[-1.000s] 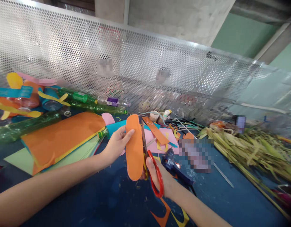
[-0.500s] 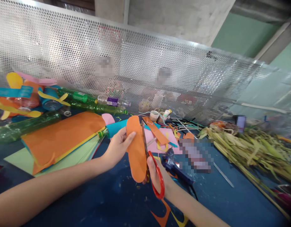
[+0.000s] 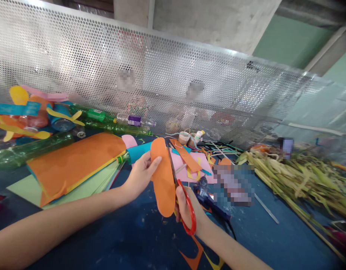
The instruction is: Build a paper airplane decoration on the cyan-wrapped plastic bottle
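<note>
Between thumb and fingers, my left hand (image 3: 141,174) pinches a long orange paper piece (image 3: 164,183) with rounded ends, held upright above the table. My right hand (image 3: 189,206) is wrapped round the red handles of a pair of scissors (image 3: 193,212). The scissor blades lie along the right edge of the orange piece, pointing up and away. Part of the right fingers is hidden behind the paper. Behind my left hand lies a bottle wrapped in blue paper (image 3: 139,152) with a green cap. Orange and yellow offcuts (image 3: 196,255) lie below my right wrist.
A glue gun (image 3: 213,200) lies right of my right hand. Stacked coloured sheets (image 3: 77,165), green bottles (image 3: 35,150) and paper-decorated bottles (image 3: 60,116) are on the left. Dry husks (image 3: 296,183) cover the right side. A perforated metal screen (image 3: 161,75) stands behind the blue table (image 3: 119,240).
Both hands keep their holds, with the paper and scissors in nearly the same place. The lower end of the paper has shifted very slightly right.
</note>
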`<move>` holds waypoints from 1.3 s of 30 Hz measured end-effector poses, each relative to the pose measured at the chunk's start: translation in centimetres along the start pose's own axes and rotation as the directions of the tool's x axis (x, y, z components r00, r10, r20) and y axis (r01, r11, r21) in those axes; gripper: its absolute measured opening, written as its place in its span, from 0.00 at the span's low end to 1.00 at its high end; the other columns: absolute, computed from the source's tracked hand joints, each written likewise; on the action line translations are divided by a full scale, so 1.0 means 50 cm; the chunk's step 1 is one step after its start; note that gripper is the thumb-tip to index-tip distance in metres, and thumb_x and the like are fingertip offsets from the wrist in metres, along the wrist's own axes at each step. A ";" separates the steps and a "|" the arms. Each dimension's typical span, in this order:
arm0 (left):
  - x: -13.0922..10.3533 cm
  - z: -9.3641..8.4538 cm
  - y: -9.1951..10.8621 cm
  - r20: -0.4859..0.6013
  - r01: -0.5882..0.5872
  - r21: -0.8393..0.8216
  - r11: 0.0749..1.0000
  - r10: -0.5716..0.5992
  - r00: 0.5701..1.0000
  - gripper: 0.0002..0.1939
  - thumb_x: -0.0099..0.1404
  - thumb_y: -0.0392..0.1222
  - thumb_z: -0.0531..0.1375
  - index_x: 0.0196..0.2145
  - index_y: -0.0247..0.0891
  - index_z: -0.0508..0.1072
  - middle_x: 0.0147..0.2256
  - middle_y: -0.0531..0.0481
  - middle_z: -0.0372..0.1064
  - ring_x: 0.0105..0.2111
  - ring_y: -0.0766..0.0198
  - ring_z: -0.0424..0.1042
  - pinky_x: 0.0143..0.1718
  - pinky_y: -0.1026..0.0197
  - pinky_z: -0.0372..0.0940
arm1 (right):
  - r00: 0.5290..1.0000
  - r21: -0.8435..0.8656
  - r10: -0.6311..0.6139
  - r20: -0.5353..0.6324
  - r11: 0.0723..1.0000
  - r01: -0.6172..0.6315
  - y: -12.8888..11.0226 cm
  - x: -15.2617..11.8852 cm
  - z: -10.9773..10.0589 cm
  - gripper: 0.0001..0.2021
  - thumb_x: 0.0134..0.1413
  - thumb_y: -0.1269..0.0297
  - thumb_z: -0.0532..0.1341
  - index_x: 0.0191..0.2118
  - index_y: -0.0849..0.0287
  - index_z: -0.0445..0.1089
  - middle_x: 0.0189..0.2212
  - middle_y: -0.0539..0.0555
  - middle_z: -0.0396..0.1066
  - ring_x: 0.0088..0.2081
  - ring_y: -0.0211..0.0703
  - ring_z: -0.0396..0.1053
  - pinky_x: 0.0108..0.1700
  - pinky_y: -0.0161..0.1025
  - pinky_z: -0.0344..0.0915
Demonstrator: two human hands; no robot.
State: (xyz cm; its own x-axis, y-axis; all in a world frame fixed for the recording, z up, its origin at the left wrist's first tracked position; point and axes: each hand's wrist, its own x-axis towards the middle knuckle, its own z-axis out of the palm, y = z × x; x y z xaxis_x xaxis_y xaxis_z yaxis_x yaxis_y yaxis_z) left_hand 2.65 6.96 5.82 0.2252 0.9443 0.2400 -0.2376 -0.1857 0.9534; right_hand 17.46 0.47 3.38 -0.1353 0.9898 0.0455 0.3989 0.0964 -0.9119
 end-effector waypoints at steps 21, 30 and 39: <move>0.017 -0.013 -0.009 -0.115 0.061 0.086 0.994 -0.051 0.992 0.18 0.59 0.53 0.57 0.39 0.36 0.71 0.35 0.49 0.72 0.32 0.62 0.70 0.31 0.65 0.64 | 0.959 0.236 0.281 -0.019 0.934 -0.269 0.038 0.059 -0.018 0.25 0.50 0.36 0.46 0.24 0.54 0.57 0.11 0.43 0.53 0.11 0.36 0.55 0.14 0.35 0.59; 0.049 -0.047 -0.044 -0.131 0.126 0.075 0.989 -0.116 0.985 0.19 0.59 0.55 0.56 0.37 0.35 0.70 0.33 0.49 0.69 0.32 0.60 0.69 0.32 0.61 0.65 | 0.997 -0.586 -0.037 -0.067 0.810 -0.010 0.039 0.064 -0.048 0.13 0.52 0.56 0.57 0.24 0.59 0.62 0.19 0.53 0.67 0.23 0.44 0.67 0.24 0.36 0.53; 0.047 -0.048 -0.053 -0.066 0.171 0.071 0.983 -0.166 0.984 0.19 0.60 0.56 0.56 0.37 0.36 0.69 0.30 0.52 0.68 0.29 0.62 0.69 0.31 0.62 0.64 | 0.998 -0.900 -0.033 -0.046 0.436 -0.027 0.025 0.035 -0.017 0.14 0.58 0.58 0.53 0.38 0.64 0.68 0.29 0.64 0.74 0.31 0.56 0.73 0.29 0.42 0.62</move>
State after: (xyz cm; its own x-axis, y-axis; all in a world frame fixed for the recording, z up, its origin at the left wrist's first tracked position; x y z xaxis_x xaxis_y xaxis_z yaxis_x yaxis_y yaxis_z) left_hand 1.54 10.34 3.44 0.1988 0.9778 0.0659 -0.1279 -0.0408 0.9910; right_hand 18.49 2.42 2.64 -0.1061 0.9899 0.0941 0.9935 0.1095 -0.0318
